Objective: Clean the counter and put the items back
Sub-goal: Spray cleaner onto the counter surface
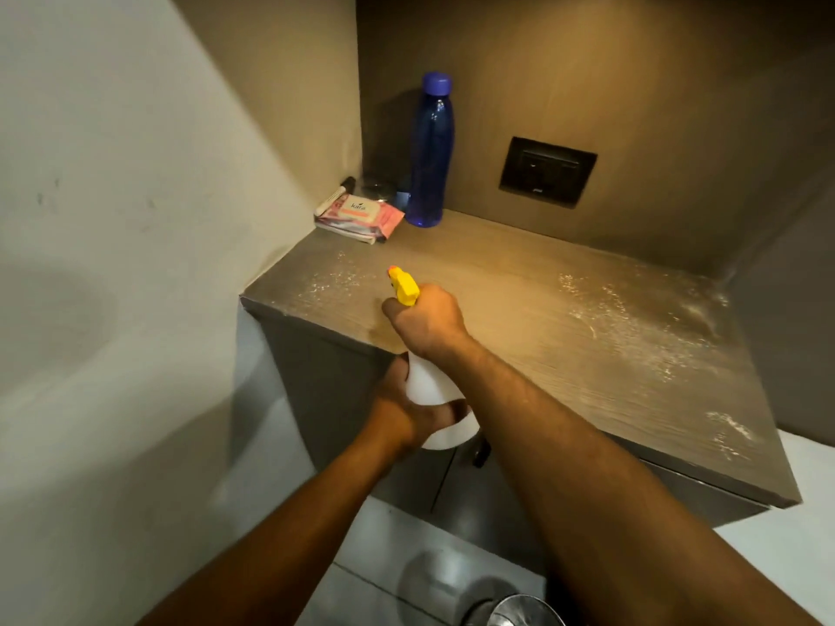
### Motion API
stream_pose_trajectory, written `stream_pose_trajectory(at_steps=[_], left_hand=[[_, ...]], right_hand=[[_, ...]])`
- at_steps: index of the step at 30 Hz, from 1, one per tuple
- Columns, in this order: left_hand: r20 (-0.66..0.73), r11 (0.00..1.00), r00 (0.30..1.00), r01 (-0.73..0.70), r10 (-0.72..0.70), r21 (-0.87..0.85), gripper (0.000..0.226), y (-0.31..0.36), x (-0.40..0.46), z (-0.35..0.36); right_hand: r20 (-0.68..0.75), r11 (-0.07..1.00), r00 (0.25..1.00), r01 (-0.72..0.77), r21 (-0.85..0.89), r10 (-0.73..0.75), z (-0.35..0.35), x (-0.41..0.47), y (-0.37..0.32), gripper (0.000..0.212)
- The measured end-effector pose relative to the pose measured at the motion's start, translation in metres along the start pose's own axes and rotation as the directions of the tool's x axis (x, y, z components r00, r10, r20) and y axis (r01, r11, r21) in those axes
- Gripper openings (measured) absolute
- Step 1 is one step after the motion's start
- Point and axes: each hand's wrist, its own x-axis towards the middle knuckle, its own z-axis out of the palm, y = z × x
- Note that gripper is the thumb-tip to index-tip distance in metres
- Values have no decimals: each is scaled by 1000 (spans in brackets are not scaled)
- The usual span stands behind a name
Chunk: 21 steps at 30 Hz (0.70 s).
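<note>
**Lighting / image quality**

Dim, warm yellow cast. Light came from above, brightest on the back panel [610, 61] and mid counter [519, 282]. Wet droplets on the counter glinted, right side strongest. Blue bottle [431, 151] threw a shadow left into the dark corner. Left wall [113, 219] showed soft, broad shadows. Forearms went dark toward the bottom edge. Overall soft focus, compression smear; wide-angle bending skewed the counter edges and walls. Metal object [519, 612] at the bottom was blurred.
</note>
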Motion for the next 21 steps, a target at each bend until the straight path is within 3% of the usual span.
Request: stream_pose_trajectory(at_steps=[4,8,12,15,21], left_hand=[[275,998,961,-9,24,-58,107,23,-5,48],[546,997,834,-58,76,-50,83,61,-17,126],[707,989,696,-146,126,-33,68,95,-36,187],[751,982,645,-187,140,-22,75,105,-45,211],[781,980,611,-198,129,-7,89,92,-78,248]], right_hand=[[-298,987,942,-158,20,157,-61,-14,57,34],[-436,924,816,-357,136,379,-146,-46,123,35],[-598,889,665,-407,212,447,-207,-86,165,37],[-581,874,652,-370,316,486,-227,-105,183,26],[-621,907,666,-357,223,415,-235,-145,220,21]])
